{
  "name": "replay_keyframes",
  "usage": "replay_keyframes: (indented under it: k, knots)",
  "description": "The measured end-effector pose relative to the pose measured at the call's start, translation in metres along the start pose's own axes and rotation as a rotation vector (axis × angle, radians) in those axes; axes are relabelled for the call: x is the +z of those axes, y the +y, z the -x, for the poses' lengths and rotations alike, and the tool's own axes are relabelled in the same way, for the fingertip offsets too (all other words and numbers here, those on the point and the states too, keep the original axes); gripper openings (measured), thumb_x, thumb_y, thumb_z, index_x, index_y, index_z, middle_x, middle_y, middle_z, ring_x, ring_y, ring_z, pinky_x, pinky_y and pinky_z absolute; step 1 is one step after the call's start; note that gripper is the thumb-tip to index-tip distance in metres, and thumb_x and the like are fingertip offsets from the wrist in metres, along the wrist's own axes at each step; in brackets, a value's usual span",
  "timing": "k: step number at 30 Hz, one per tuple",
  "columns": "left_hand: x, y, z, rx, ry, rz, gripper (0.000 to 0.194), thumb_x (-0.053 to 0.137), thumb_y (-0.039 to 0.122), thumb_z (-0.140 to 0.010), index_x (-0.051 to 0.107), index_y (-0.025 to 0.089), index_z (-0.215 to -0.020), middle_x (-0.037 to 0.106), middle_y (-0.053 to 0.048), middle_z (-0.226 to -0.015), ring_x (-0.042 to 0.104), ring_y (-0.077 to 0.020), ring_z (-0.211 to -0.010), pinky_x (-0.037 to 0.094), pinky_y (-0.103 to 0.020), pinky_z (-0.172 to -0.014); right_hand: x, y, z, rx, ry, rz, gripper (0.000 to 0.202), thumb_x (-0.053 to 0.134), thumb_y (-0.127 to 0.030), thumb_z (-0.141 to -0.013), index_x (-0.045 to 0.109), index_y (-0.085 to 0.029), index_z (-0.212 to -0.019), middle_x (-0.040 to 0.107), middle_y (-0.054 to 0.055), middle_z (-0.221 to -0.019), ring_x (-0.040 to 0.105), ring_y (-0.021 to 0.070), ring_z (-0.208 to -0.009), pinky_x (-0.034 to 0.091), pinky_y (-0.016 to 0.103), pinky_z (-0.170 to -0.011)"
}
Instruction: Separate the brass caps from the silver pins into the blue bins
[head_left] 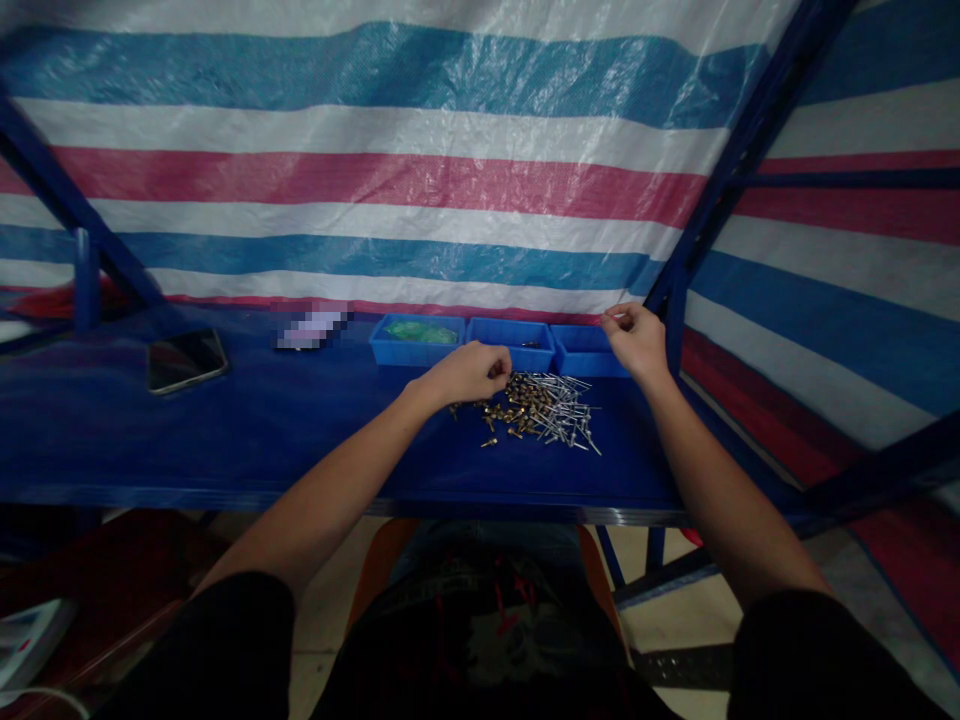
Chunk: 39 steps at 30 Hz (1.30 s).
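My left hand (474, 372) is closed, its fingers curled at the upper left edge of a heap of small parts. Whatever its fingertips hold is hidden. In that heap, short brass-coloured pieces (517, 410) lie on the left and thin silver pins with thicker heads (566, 410) on the right. Over the right blue bin (589, 365), my right hand (639, 342) is raised with thumb and fingers pinched together. Something small and pale may be at its fingertips, too small to name.
The middle blue bin (510, 358) has a few small dark pieces inside. Green material (420, 331) lies in the left blue bin (405, 355). A phone (186, 360) and a blurred pale item (311, 328) rest on the blue table (300, 430). Blue frame posts (673, 310) and striped sheeting enclose the table.
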<state>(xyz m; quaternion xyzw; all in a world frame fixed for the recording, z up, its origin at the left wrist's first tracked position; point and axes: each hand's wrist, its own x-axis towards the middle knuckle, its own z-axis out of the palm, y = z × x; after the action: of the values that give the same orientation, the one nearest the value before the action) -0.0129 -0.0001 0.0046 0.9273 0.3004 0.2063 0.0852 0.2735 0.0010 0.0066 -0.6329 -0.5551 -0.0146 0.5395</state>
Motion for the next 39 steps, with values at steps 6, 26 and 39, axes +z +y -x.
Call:
replay_keyframes:
  k: [6, 26, 39]
  knots:
    - [-0.001, 0.008, -0.001, -0.004, 0.121, 0.192, 0.013, 0.052, 0.015, -0.078, 0.061, 0.015, -0.088, 0.068, -0.002, -0.076, 0.062, -0.0123, -0.068, 0.045, -0.024, -0.064, 0.007, -0.004, 0.006, -0.017, -0.045, 0.046, 0.021, 0.061, -0.035, -0.072, 0.063, -0.020, -0.086, 0.061, 0.001, -0.066, 0.057, 0.0194, -0.064, 0.044, 0.033, -0.066]
    - [0.001, 0.006, -0.005, -0.077, 0.126, 0.164, 0.020, 0.055, 0.022, -0.085, 0.071, 0.013, -0.092, 0.072, -0.004, -0.077, 0.063, -0.0131, -0.066, 0.047, -0.025, -0.065, 0.034, -0.060, 0.060, -0.605, -0.561, -0.079, 0.011, 0.056, -0.017, -0.081, 0.063, -0.020, -0.089, 0.060, 0.001, -0.071, 0.055, 0.0177, -0.072, 0.039, 0.030, -0.068]
    - [0.001, 0.007, -0.004, -0.024, 0.193, 0.119, 0.019, 0.055, 0.019, -0.083, 0.070, 0.013, -0.093, 0.072, -0.006, -0.084, 0.065, -0.0142, -0.072, 0.049, -0.027, -0.071, 0.032, -0.064, 0.060, -0.563, -0.573, -0.095, 0.008, 0.055, -0.015, -0.079, 0.061, -0.021, -0.082, 0.060, 0.000, -0.070, 0.056, 0.0175, -0.071, 0.040, 0.030, -0.068]
